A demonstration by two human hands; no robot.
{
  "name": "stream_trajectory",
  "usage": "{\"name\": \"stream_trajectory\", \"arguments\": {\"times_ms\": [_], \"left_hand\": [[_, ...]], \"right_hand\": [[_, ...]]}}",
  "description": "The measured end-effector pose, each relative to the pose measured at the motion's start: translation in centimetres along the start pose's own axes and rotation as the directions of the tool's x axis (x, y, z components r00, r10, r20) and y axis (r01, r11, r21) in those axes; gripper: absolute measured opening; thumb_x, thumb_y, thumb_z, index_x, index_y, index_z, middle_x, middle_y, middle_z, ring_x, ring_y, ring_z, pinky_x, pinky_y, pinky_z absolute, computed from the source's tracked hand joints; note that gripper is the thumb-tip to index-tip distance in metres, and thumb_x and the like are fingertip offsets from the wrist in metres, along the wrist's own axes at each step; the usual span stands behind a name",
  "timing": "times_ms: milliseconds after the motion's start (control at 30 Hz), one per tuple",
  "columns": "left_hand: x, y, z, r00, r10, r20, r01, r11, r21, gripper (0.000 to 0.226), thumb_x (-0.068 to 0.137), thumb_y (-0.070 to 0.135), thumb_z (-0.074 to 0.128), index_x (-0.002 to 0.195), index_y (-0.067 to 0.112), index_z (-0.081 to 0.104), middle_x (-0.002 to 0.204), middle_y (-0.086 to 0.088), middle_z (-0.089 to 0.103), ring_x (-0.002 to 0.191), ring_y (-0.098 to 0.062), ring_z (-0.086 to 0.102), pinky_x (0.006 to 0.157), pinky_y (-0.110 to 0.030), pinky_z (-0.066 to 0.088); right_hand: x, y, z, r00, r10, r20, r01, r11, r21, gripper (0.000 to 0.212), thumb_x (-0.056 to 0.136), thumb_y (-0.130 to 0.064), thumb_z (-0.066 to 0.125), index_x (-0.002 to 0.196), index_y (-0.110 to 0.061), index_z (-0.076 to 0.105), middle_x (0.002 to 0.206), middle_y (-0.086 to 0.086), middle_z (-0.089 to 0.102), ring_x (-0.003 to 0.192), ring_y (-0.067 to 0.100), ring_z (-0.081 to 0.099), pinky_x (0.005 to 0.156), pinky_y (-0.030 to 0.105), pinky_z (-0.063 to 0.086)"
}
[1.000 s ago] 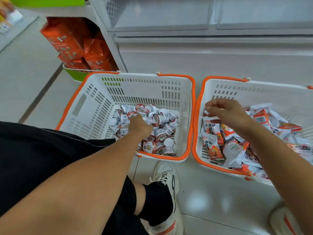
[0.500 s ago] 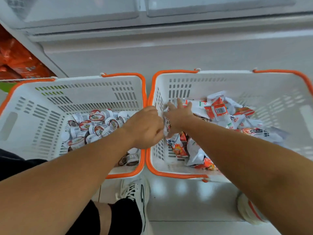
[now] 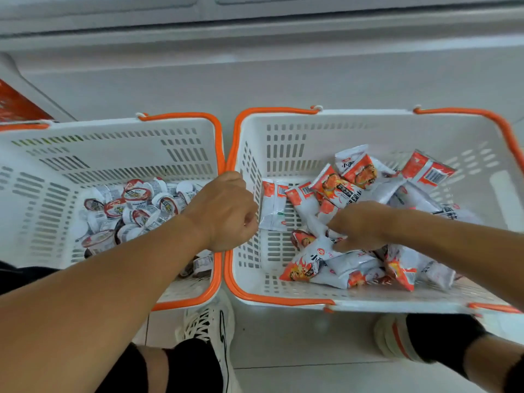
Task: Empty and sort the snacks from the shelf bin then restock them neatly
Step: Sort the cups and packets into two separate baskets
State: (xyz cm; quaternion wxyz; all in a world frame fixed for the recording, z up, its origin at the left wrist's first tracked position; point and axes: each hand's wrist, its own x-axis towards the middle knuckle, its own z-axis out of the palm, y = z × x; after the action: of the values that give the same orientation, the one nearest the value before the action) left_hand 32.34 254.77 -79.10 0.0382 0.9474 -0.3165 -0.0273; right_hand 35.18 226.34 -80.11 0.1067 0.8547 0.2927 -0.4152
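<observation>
Two white baskets with orange rims side by side on the floor, touching at 12 o'clock of the frame centre: right basket (image 3: 368, 129) at 3 o'clock, left basket (image 3: 113, 143) at 9 o'clock. Heaped loose in the right one, white-and-orange snack packets (image 3: 337, 188); judged light, soft, air-puffed and slick-filmed, likely to slide off one another and crackle or crush under a hard squeeze. Best taken by a sealed end seam or flat across the middle, several at once only if stacked flat. In the left basket, a pile of small sealed cups (image 3: 136, 199); judged light but stiff-walled, foil lids liable to dent or puncture, so better held round the rim or sides, not pressed on top. Left hand (image 3: 224, 211) over the shared rims, fingers curled under; whether holding anything, cannot tell. Right hand (image 3: 357, 225) down in the packet heap at 3 o'clock, fingers bent among the packets, seemingly closing on one, yet grip hidden and blurred, so cannot tell for sure. Hands apart, near each other across the right basket's wall.
</observation>
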Motion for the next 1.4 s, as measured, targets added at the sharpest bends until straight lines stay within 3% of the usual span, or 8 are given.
{"name": "stream_trajectory", "arguments": {"times_ms": [133,300,500,600,667,933,1167,1400], "left_hand": [[0.2,0.3,-0.4,0.999,-0.013,0.045,0.012,1.0,0.022,0.043,0.08,0.04,0.032,0.052,0.023,0.061,0.051,0.006,0.052,0.06,-0.016,0.044,0.089,-0.016,0.019],[2.7,2.7,-0.7,0.907,-0.117,0.404,0.039,0.98,0.197,0.042,0.085,0.061,0.038,0.071,0.025,0.054,0.071,0.009,0.057,0.071,-0.015,0.052,0.106,-0.035,0.027],[3.4,4.5,0.2,0.855,-0.145,0.499,-0.023,0.949,0.316,0.036,0.089,0.057,0.051,0.087,0.022,0.06,0.094,0.003,0.063,0.094,-0.018,0.057,0.1,-0.034,0.032],[4.0,4.0,0.2,0.84,-0.141,0.524,-0.029,0.953,0.303,0.039,0.09,0.056,0.051,0.106,0.023,0.063,0.109,0.001,0.064,0.105,-0.02,0.057,0.1,-0.035,0.034],[4.3,3.6,-0.2,0.837,-0.124,0.534,-0.062,0.947,0.316,0.042,0.09,0.058,0.052,0.111,0.023,0.063,0.113,0.0,0.063,0.107,-0.022,0.057,0.1,-0.037,0.035],[1.9,2.4,-0.6,0.925,0.005,0.379,-0.087,0.976,0.199,0.046,0.089,0.049,0.028,0.081,0.026,0.067,0.084,0.005,0.067,0.084,-0.017,0.059,0.098,-0.033,0.032],[1.1,2.3,0.0,0.989,-0.035,0.146,0.03,0.999,0.039,0.029,0.088,0.036,0.045,0.066,0.025,0.061,0.063,0.007,0.059,0.063,-0.015,0.053,0.087,-0.025,0.027],[0.7,2.0,-0.3,0.993,0.006,0.114,0.002,0.997,-0.074,0.027,0.084,0.041,0.043,0.07,0.027,0.062,0.065,0.01,0.059,0.065,-0.013,0.051,0.086,-0.021,0.02]], "right_hand": [[-1.4,1.3,2.1,0.994,0.05,0.093,-0.064,0.985,0.159,0.069,0.095,-0.053,0.055,0.153,-0.025,0.033,0.159,-0.004,0.033,0.142,0.022,0.038,0.114,0.036,0.033],[-2.7,1.6,1.8,0.987,0.136,-0.087,-0.112,0.964,0.242,0.049,0.08,-0.051,0.075,0.117,-0.021,0.061,0.122,-0.001,0.061,0.102,0.02,0.06,0.089,0.036,0.052],[-3.3,1.6,0.7,0.966,0.26,0.007,-0.26,0.966,-0.007,0.041,0.086,-0.042,0.071,0.112,-0.011,0.064,0.107,0.003,0.067,0.088,0.02,0.06,0.078,0.031,0.054],[-1.7,-0.9,-1.6,0.907,0.161,-0.389,-0.137,0.987,0.088,0.03,0.087,-0.035,0.066,0.112,-0.017,0.064,0.109,0.002,0.066,0.093,0.021,0.063,0.08,0.035,0.056],[1.1,-3.7,-2.5,0.899,0.029,-0.437,0.063,0.979,0.194,0.033,0.089,-0.03,0.064,0.12,-0.017,0.065,0.116,0.003,0.065,0.105,0.024,0.062,0.09,0.038,0.053],[10.9,-6.2,1.3,0.955,0.214,-0.207,-0.147,0.944,0.296,0.03,0.1,-0.029,0.052,0.118,-0.007,0.062,0.119,0.009,0.064,0.108,0.028,0.061,0.079,0.036,0.044],[10.6,-5.4,0.7,0.98,0.179,-0.091,-0.126,0.902,0.413,0.045,0.109,-0.027,0.026,0.15,-0.012,0.035,0.15,0.019,0.04,0.136,0.037,0.04,0.111,0.05,0.033],[11.3,-6.7,0.1,0.951,0.308,0.02,-0.269,0.796,0.542,0.03,0.083,-0.033,0.072,0.094,-0.008,0.059,0.081,0.002,0.056,0.076,0.019,0.056,0.07,0.029,0.046]]}}
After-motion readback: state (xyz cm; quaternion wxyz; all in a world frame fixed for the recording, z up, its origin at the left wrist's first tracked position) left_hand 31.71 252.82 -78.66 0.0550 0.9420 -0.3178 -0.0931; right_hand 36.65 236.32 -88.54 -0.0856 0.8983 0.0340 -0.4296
